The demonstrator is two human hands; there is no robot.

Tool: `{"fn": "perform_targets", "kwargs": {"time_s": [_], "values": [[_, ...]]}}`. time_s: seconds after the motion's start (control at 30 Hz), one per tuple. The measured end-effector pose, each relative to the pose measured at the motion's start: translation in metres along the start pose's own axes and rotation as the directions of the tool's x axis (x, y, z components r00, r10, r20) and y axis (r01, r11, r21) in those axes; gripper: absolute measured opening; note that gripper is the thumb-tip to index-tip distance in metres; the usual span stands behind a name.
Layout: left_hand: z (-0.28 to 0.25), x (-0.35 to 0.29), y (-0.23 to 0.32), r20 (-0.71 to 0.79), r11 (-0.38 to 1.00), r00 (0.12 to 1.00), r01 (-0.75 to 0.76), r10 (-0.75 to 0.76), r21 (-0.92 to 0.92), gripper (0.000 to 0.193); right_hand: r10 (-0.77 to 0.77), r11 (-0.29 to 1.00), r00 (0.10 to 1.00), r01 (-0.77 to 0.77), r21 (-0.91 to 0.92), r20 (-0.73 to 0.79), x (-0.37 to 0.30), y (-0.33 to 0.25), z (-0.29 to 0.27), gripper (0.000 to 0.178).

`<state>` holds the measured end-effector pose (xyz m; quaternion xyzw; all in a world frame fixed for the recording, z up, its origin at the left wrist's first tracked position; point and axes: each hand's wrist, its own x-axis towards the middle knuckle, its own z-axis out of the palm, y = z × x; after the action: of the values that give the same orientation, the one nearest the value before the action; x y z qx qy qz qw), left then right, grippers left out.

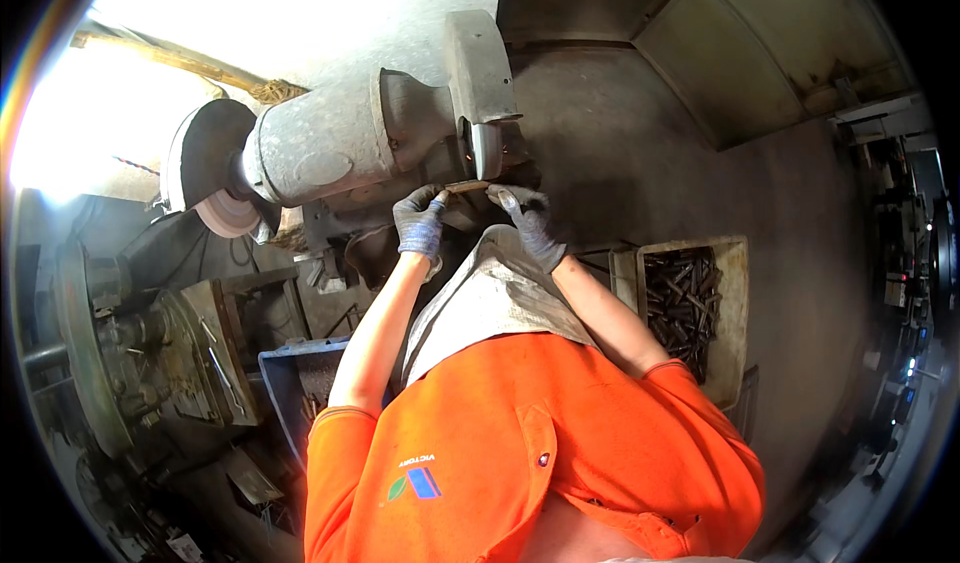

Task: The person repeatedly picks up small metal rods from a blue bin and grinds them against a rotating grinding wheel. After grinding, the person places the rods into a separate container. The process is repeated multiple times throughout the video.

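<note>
My left hand [419, 225], in a grey and blue work glove, pinches one end of a short, narrow metal piece [465, 187]. On its other end are the fingers of my right hand [532, 228], gloved the same way. The piece lies crosswise at the lower edge of the right grinding wheel [487, 153]. A few orange sparks show beside that wheel. Whether piece and wheel touch is hard to make out. The wheel sits under a metal guard on a large grey bench grinder [320, 151], just beyond my hands.
At my right stands a worn crate [736, 338] holding many dark metal pieces. A blue bin [283, 368] is at my left side. The grinder's other wheel [228, 214] is at far left. Machinery [150, 353] stands further left, and metal panels [770, 43] rise at the far right.
</note>
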<state>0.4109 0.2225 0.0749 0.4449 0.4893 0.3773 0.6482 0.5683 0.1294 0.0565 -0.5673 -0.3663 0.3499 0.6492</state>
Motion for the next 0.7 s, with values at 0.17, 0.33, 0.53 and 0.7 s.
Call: {"fn": "perform_targets", "kwargs": {"time_s": [0.17,0.33,0.53,0.7], "values": [[-0.009,-0.008,0.016,0.069,1.000,0.997,-0.018,0.018,-0.008,0.011,0.075,0.993,0.988,-0.086,0.080,0.132,-0.002,-0.020,0.005,0.026],[-0.007,-0.033,0.037,0.127,0.997,0.990,-0.059,0.053,0.045,0.012,-0.306,0.916,0.917,0.357,-0.185,0.256,-0.009,-0.044,-0.010,0.027],[0.004,-0.043,0.040,0.211,0.980,0.977,-0.066,0.025,0.188,0.013,-0.556,0.719,0.774,0.631,-0.290,0.303,-0.017,-0.077,-0.028,0.035],[-0.014,-0.033,-0.004,0.336,0.996,0.940,0.034,-0.061,0.086,0.010,-0.294,0.875,0.884,0.402,-0.271,0.362,-0.008,-0.105,-0.049,0.023]]}}
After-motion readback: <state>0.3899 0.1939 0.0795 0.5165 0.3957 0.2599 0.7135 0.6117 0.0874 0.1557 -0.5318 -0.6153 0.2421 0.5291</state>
